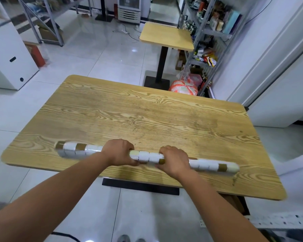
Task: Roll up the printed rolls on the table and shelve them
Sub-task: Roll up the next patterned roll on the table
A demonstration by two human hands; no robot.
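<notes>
A long roll [147, 157] lies on the wooden tabletop [147, 110]. It sits close to the 6 o'clock edge and runs from 9 o'clock to 3 o'clock, tilted a little so the 3 o'clock end is nearer the edge. The roll is white with small brown squares on it. Its two ends look blurry.

Both hands are on the middle of the roll. The left hand [120, 152] holds it on the 9 o'clock side. Its fingers curl over the top and its thumb tucks in underneath at the near side. The right hand [173, 160] holds it on the 3 o'clock side in the same way, fingers bent over the top and thumb at the near side. A short white bit of roll shows between the two hands. Both bare arms reach in from 6 o'clock.

Past the tabletop, at 12 o'clock, stands a small table [166, 35] on a black post. At 1 o'clock a metal shelf rack [205, 32] is full of bottles and packets. A pink and orange bag [185, 86] sits on the floor just beside its bottom. At 10 o'clock stands a white cabinet [7, 58] with a red box [36, 53] near it. The floor is shiny white tile. Two shoe tips [131, 239] peek in at 6 o'clock.
</notes>
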